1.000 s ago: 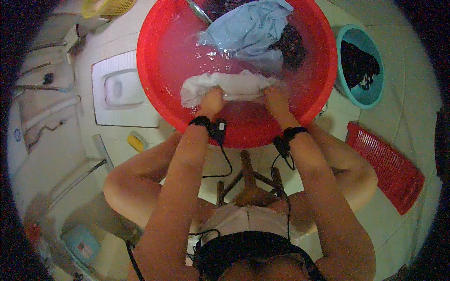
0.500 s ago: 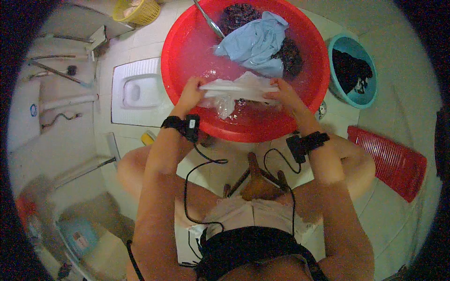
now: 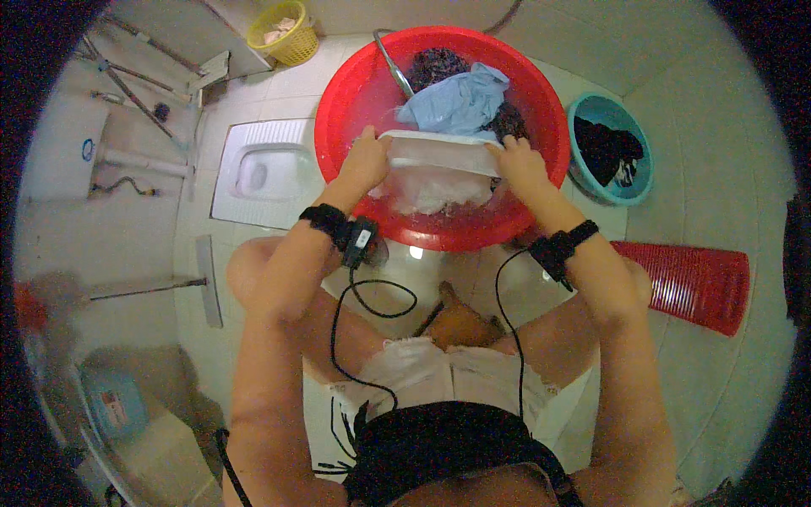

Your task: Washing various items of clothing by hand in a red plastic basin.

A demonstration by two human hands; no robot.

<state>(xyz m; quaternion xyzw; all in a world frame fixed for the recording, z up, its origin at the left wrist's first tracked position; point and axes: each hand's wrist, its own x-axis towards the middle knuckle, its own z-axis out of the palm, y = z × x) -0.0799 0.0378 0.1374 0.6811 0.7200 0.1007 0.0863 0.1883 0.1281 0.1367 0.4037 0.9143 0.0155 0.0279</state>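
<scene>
A thin white garment [image 3: 443,155] is stretched taut between my hands by its band-like upper edge, its lower part bunched in the water near the front of a big red basin [image 3: 439,240]. My left hand [image 3: 367,162] grips one end of the band. At the other end, my right hand [image 3: 520,166] is closed on it. Just beyond the garment, a light blue cloth [image 3: 459,100] lies partly above the water, with dark patterned cloth [image 3: 437,64] behind it and more at its right. A metal shower handle [image 3: 394,68] leans into the basin at the far left.
A teal basin [image 3: 581,180] holding black clothing [image 3: 605,149] stands at the right, with a red ribbed washboard [image 3: 697,287] nearer me. Left of the red basin is a squat toilet [image 3: 232,193]; a yellow basket [image 3: 297,52] stands beyond. Cables hang from my wrist straps.
The white garment has gone from a gathered bundle to a spread sheet, its upper edge pulled straight. Both hands keep their grip. The whole view has shifted slightly.
</scene>
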